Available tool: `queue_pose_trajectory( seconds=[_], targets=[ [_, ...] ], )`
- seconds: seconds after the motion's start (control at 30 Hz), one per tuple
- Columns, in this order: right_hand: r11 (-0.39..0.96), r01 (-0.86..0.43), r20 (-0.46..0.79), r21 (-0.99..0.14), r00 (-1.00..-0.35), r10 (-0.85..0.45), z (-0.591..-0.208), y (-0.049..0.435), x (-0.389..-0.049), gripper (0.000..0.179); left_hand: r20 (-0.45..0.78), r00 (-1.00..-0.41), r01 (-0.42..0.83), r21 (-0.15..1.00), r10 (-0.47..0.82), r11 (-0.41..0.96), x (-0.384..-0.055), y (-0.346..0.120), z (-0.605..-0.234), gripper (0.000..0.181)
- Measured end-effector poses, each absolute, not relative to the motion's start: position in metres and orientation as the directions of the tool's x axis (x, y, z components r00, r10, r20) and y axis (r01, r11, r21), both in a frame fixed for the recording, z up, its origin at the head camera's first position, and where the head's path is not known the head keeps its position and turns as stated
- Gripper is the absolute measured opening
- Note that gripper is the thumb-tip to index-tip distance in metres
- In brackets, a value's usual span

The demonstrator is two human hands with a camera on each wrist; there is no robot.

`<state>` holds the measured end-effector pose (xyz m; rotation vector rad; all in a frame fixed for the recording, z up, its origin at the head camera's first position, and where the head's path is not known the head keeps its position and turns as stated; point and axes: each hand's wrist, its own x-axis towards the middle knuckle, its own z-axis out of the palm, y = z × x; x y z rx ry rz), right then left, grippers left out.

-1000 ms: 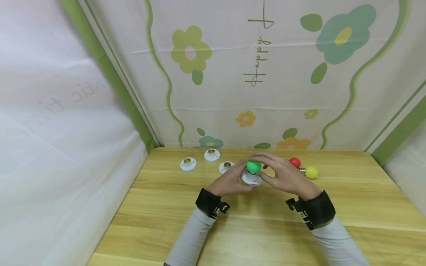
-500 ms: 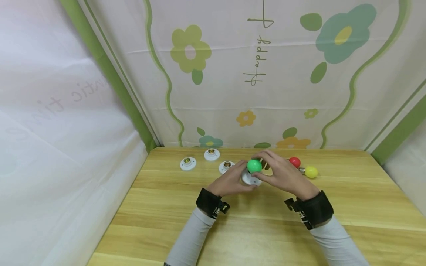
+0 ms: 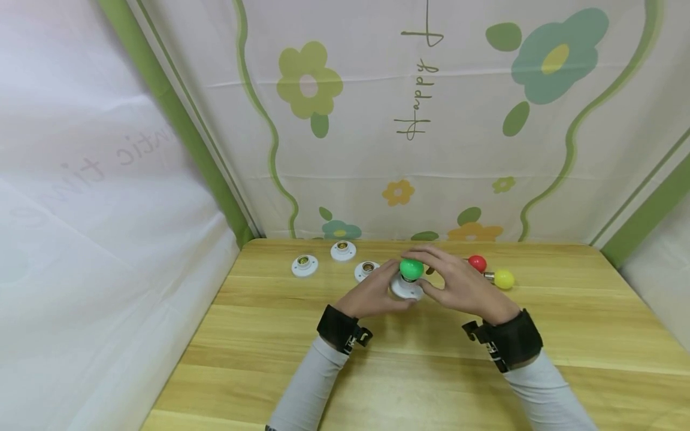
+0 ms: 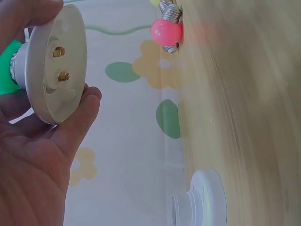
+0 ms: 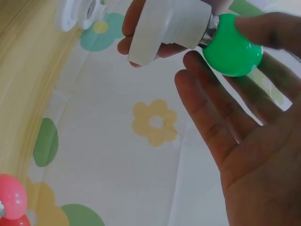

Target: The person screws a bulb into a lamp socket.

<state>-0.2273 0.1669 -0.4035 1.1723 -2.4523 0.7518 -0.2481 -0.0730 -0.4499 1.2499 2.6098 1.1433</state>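
My left hand (image 3: 372,293) grips a white round lamp socket (image 3: 406,290) by its rim, raised off the table. In the left wrist view, the underside of this socket (image 4: 59,66) shows two brass screws. A green light bulb (image 3: 411,269) sits in the socket's mouth, with a little of its metal base (image 5: 210,32) showing. Around the bulb curves my right hand (image 3: 458,287); its thumb touches one side, and its fingers reach past the other side. In the right wrist view, the bulb (image 5: 233,47) lies between that thumb and the fingers.
Three more white sockets stand at the back left: one at the left (image 3: 305,267), one farther back (image 3: 343,251) and one beside my left hand (image 3: 366,272). To the right lie a red bulb (image 3: 477,263) and a yellow bulb (image 3: 504,279). A printed curtain (image 3: 356,149) hangs behind the table.
Half a second ago my right thumb lay across the bulb's front, with the fingers drawn back. Now the fingers reach over it and the thumb sits lower. My left hand and the socket stay put.
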Motion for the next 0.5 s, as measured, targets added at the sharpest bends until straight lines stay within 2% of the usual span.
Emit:
queue_pose_trajectory(
  seconds=[0.27, 0.5],
  targets=[
    [0.528, -0.807, 0.544, -0.263, -0.576, -0.610, -0.4053, 0.1675, -0.2294, 0.055, 0.270, -0.685, 0.651, 0.643, 0.677, 0.403, -0.2486, -0.0735, -0.4498, 0.079],
    [0.570, -0.785, 0.562, -0.244, -0.593, -0.576, -0.4064, 0.1664, -0.2287, 0.056, 0.269, -0.686, 0.652, 0.640, 0.676, 0.407, -0.2481, -0.0730, -0.4492, 0.073]
  ],
)
